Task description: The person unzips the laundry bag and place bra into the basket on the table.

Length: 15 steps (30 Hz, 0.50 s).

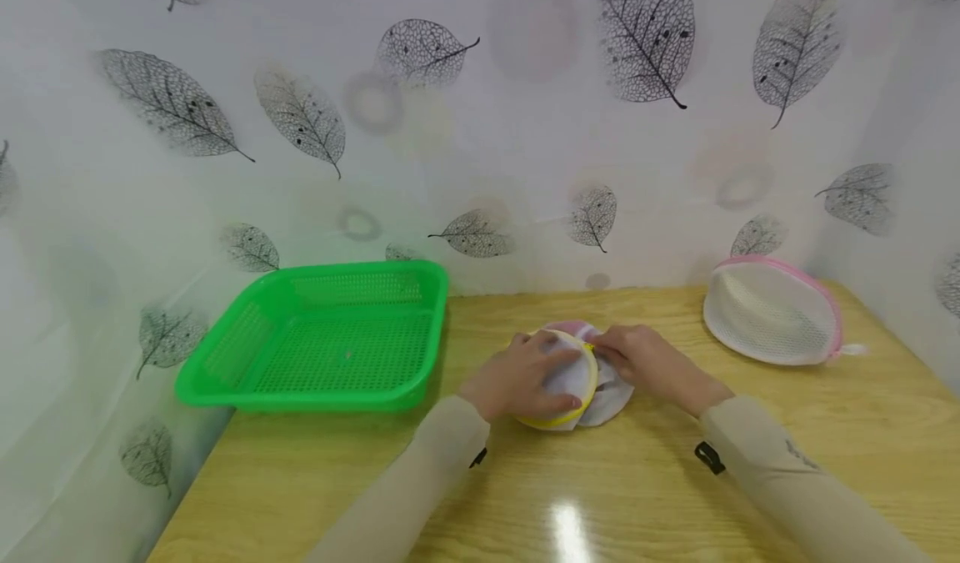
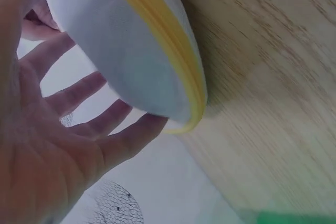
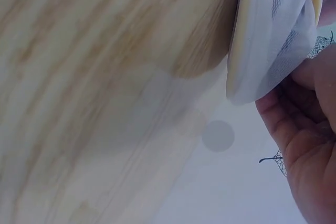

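A white mesh laundry bag point(image 1: 573, 375) with a yellow zip band lies on the table between both hands. My left hand point(image 1: 528, 379) holds it from the left, thumb at the near side and fingers spread over the far side. In the left wrist view, the fingertips meet the edge of the white fabric. My right hand point(image 1: 648, 363) pinches the bag at its far right, beside a small yellow tab point(image 1: 589, 346). Folded white mesh shows near the right fingers point(image 3: 278, 119). A pinkish patch point(image 1: 573, 328) shows behind the yellow rim; what it belongs to is unclear.
A green plastic basket point(image 1: 311, 400) with perforated sides stands at the left of the wooden table point(image 1: 525, 496). Toward the back right sits another white mesh bag point(image 1: 772, 317) with pink trim. Leaf-patterned white sheeting point(image 1: 487, 146) hangs behind and at both sides.
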Motion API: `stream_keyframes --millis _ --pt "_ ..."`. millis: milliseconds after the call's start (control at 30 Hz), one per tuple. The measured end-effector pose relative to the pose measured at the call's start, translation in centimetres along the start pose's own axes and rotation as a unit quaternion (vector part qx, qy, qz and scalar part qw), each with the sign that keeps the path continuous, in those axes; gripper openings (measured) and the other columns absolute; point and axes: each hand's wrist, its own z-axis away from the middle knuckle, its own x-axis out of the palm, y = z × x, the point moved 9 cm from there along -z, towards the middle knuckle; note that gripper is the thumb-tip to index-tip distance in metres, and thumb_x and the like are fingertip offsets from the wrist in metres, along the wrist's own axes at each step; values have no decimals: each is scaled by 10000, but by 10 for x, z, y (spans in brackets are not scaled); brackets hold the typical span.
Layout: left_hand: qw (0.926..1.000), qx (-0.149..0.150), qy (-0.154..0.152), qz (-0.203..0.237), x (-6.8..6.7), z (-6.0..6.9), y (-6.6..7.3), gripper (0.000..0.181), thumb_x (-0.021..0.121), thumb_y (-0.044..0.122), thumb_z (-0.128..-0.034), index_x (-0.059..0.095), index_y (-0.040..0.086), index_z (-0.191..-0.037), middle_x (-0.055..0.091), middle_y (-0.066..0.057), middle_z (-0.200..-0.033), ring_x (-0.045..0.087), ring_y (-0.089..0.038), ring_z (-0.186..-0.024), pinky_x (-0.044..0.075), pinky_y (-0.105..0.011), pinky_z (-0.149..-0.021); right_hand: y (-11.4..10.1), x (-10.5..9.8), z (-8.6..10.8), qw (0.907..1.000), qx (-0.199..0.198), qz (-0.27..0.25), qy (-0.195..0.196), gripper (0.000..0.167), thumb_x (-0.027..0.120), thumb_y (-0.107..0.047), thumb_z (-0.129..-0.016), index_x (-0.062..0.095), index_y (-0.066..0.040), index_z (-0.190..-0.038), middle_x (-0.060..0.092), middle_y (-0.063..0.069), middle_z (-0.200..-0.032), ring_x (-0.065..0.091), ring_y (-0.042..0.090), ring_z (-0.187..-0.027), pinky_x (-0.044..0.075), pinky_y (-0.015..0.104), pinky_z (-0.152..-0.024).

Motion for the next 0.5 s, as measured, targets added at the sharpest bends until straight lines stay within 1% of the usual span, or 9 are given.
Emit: stream_keyframes --millis 100,233,333,500 --pt "9998 -48 -95 179 1 0 -3 646 594 590 -954 471 315 -1526 408 -97 -1602 519 -408 -1277 557 -448 -935 1 0 -1 9999 72 -55 43 206 700 26 -904 757 30 -1101 772 98 -912 743 238 -842 606 377 -748" --pt "9994 -136 -187 255 6 -2 -5 633 596 594 -947 483 328 -1511 411 -84 -1601 530 -393 -1243 558 -439 -916 1 3 0 9999 56 -122 97 211 686 49 -903 752 41 -1103 771 112 -929 740 251 -853 606 398 -762" --pt "9991 -226 -245 256 8 -4 -4 635 601 601 -937 484 343 -1505 411 -69 -1598 533 -378 -1216 562 -430 -887 2 4 3 9998 17 -94 192 210 688 64 -894 758 33 -1090 766 97 -911 734 247 -840 605 402 -761" --pt "9985 -370 -353 180 10 -5 -5 654 600 613 -934 470 352 -1518 396 -68 -1606 525 -380 -1233 564 -443 -893 4 5 4 9997 33 -47 225 205 680 74 -894 762 18 -1073 763 80 -900 728 238 -837 603 399 -760"
